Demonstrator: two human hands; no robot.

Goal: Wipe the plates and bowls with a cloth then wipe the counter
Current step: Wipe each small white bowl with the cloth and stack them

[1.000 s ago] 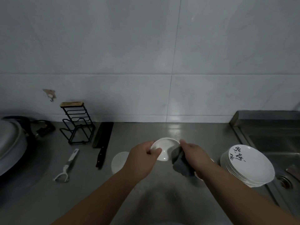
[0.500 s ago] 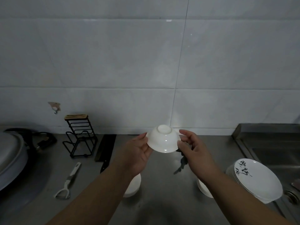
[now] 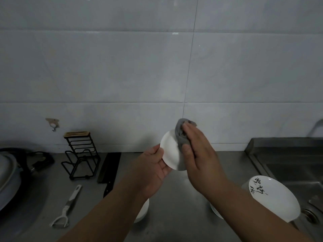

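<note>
My left hand (image 3: 153, 165) grips a small white bowl (image 3: 170, 151) by its left rim, lifted above the steel counter (image 3: 174, 215) and tilted on its side. My right hand (image 3: 197, 151) presses a crumpled grey cloth (image 3: 181, 135) against the bowl. A stack of white plates (image 3: 274, 198) with black brush writing sits at the right by the sink. Another white bowl (image 3: 144, 212) peeks out under my left forearm, and a further white dish (image 3: 215, 209) shows under my right forearm.
A steel sink (image 3: 293, 172) with a drain lies at the right. On the left stand a black wire rack (image 3: 81, 154), a dark cleaver (image 3: 109, 168), a white peeler (image 3: 67, 208) and a lidded pan (image 3: 8, 173). Tiled wall behind.
The bowl turned from upside down to tilted on its side. My right hand brought the grey cloth up from below and now presses it on the bowl. The view tilted up a little.
</note>
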